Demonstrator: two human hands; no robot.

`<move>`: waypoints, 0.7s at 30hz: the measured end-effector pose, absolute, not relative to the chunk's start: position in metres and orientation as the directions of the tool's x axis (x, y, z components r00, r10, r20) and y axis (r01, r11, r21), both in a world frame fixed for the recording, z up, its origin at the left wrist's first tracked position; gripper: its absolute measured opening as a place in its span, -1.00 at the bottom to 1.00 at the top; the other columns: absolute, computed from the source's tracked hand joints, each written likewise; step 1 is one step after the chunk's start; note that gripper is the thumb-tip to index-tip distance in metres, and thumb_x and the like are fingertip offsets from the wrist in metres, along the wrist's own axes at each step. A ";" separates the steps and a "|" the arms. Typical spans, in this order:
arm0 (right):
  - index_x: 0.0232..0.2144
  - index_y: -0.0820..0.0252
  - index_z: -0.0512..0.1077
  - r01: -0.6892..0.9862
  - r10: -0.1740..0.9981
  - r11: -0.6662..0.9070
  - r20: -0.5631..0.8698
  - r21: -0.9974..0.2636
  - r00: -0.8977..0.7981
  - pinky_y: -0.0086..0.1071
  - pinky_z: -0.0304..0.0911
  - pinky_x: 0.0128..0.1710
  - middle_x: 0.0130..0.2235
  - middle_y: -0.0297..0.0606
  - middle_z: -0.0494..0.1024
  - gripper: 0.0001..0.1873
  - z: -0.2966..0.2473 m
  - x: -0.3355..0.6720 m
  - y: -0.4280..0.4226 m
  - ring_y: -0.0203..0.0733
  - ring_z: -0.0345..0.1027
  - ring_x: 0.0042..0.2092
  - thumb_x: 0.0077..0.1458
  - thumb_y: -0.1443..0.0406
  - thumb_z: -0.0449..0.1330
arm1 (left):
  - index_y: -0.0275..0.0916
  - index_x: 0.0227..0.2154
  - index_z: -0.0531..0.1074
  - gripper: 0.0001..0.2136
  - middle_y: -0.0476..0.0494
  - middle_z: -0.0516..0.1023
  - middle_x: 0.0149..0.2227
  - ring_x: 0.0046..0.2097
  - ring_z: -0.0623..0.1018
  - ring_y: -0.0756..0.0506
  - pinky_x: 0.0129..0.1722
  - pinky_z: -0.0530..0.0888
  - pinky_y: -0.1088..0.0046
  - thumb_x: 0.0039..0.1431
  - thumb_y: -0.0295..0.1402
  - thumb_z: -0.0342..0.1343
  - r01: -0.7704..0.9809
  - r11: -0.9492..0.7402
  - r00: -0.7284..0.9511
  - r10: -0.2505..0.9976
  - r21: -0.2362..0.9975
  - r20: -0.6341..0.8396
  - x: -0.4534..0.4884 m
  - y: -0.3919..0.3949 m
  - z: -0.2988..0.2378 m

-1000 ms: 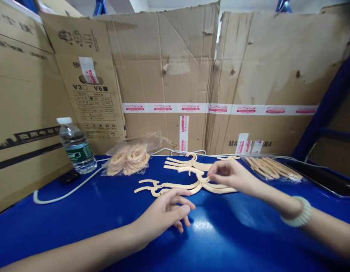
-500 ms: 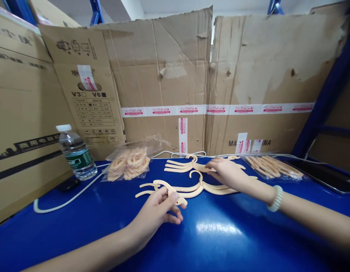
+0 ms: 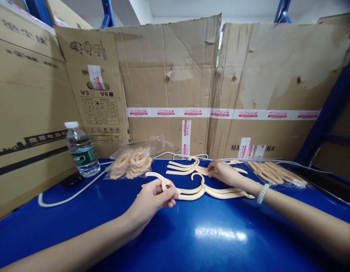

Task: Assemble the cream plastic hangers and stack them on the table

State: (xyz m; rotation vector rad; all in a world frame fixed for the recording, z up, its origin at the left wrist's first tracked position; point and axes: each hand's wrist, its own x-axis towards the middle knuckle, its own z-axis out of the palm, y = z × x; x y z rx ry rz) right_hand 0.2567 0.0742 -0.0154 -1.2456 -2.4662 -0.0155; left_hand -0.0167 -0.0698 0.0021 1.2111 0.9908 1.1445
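My left hand [image 3: 153,197] is closed on a cream plastic hanger piece [image 3: 155,176], its curved end sticking up past the fingers. Just behind and to the right of that hand lie cream folding hangers [image 3: 191,197] with arms spread and a hook upward. Farther back sits a second group of cream hangers [image 3: 179,167]. My right hand [image 3: 225,173] reaches over to this rear group, fingertips pinched on the right-hand arm of a hanger [image 3: 202,170]. The fingers partly cover that arm, and my left hand hides part of the front hangers' left side.
A clear bag of oval cream parts [image 3: 132,163] lies left, a bag of long cream parts [image 3: 278,173] right. A water bottle [image 3: 82,153], a small black object [image 3: 72,180], a white cable [image 3: 47,204] and a dark flat device [image 3: 324,186] surround them. Cardboard [image 3: 169,90] walls the back.
The piece in my left hand has turned and moved slightly left and up, and the fingers have curled in. My right hand stays at the rear hangers. The view has shifted slightly.
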 end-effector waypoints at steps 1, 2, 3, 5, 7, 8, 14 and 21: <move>-0.45 0.21 0.45 0.777 0.775 0.608 0.334 -0.163 -0.536 -0.31 0.22 -0.20 -0.35 -0.19 0.49 -0.96 -0.015 0.256 0.075 -0.05 0.36 -0.22 -0.01 0.41 0.24 | -0.31 -0.41 0.39 -0.71 -0.02 0.50 -0.46 -0.44 0.44 0.03 -0.41 0.34 0.50 -0.02 -0.23 0.34 -0.103 -0.006 0.171 0.985 0.995 0.023 -0.018 -0.070 0.003; -0.47 0.21 0.44 0.776 0.777 0.607 0.335 -0.170 -0.533 -0.30 0.21 -0.19 -0.35 -0.19 0.49 -0.95 -0.015 0.256 0.076 -0.04 0.36 -0.21 -0.02 0.41 0.24 | -0.32 -0.41 0.42 -0.73 -0.02 0.49 -0.46 -0.44 0.42 0.04 -0.39 0.34 0.50 -0.01 -0.24 0.33 -0.096 -0.005 0.168 0.986 0.995 0.021 -0.018 -0.069 0.004; -0.49 0.21 0.43 0.775 0.777 0.607 0.338 -0.179 -0.531 -0.30 0.20 -0.19 -0.36 -0.19 0.49 -0.94 -0.015 0.255 0.076 -0.04 0.35 -0.22 -0.02 0.42 0.24 | -0.32 -0.40 0.44 -0.75 -0.02 0.48 -0.46 -0.43 0.41 0.04 -0.38 0.33 0.50 -0.01 -0.26 0.33 -0.098 -0.006 0.164 0.986 0.995 0.022 -0.019 -0.069 0.005; -0.49 0.21 0.39 0.771 0.780 0.604 0.349 -0.201 -0.519 -0.31 0.20 -0.22 -0.36 -0.19 0.48 -0.93 -0.013 0.254 0.074 -0.07 0.35 -0.25 -0.01 0.42 0.21 | -0.33 -0.41 0.47 -0.77 -0.01 0.47 -0.45 -0.42 0.39 0.04 -0.36 0.32 0.50 -0.01 -0.28 0.34 -0.123 -0.017 0.153 0.988 0.992 0.036 -0.021 -0.068 0.005; -0.48 0.19 0.35 0.767 0.785 0.598 0.362 -0.233 -0.502 -0.34 0.20 -0.29 -0.39 -0.22 0.48 -0.92 -0.009 0.255 0.071 -0.12 0.35 -0.32 0.03 0.41 0.16 | -0.32 -0.42 0.48 -0.78 -0.01 0.45 -0.44 -0.40 0.37 0.04 -0.34 0.31 0.49 -0.03 -0.28 0.35 -0.156 -0.021 0.139 0.989 0.987 0.043 -0.023 -0.066 0.003; -0.46 0.18 0.32 0.763 0.787 0.596 0.371 -0.251 -0.492 -0.36 0.20 -0.33 -0.41 -0.25 0.48 -0.93 -0.005 0.256 0.068 -0.15 0.35 -0.36 0.05 0.41 0.12 | -0.32 -0.42 0.48 -0.78 -0.01 0.44 -0.43 -0.40 0.37 0.03 -0.34 0.31 0.49 -0.03 -0.29 0.35 -0.171 -0.017 0.131 0.991 0.985 0.040 -0.024 -0.065 0.001; -0.25 0.13 0.29 0.674 0.764 0.633 0.448 -0.381 -0.464 -0.37 0.27 -0.33 -0.40 -0.29 0.50 -0.87 0.026 0.272 0.032 -0.18 0.40 -0.35 0.16 0.23 0.06 | -0.31 -0.45 0.45 -0.73 -0.01 0.41 -0.46 -0.41 0.34 0.02 -0.33 0.29 0.47 -0.07 -0.26 0.38 -0.270 -0.002 0.116 0.993 0.963 0.034 -0.034 -0.062 -0.008; -0.29 0.12 0.41 0.575 0.742 0.666 0.501 -0.476 -0.445 -0.38 0.36 -0.33 -0.30 -0.22 0.55 -0.80 0.012 0.282 -0.018 -0.14 0.45 -0.29 0.18 0.13 0.11 | -0.28 -0.47 0.41 -0.77 -0.06 0.44 -0.33 -0.26 0.41 -0.02 -0.22 0.36 0.44 -0.05 -0.34 0.38 -0.464 0.101 0.112 0.992 0.880 -0.054 -0.035 -0.069 -0.008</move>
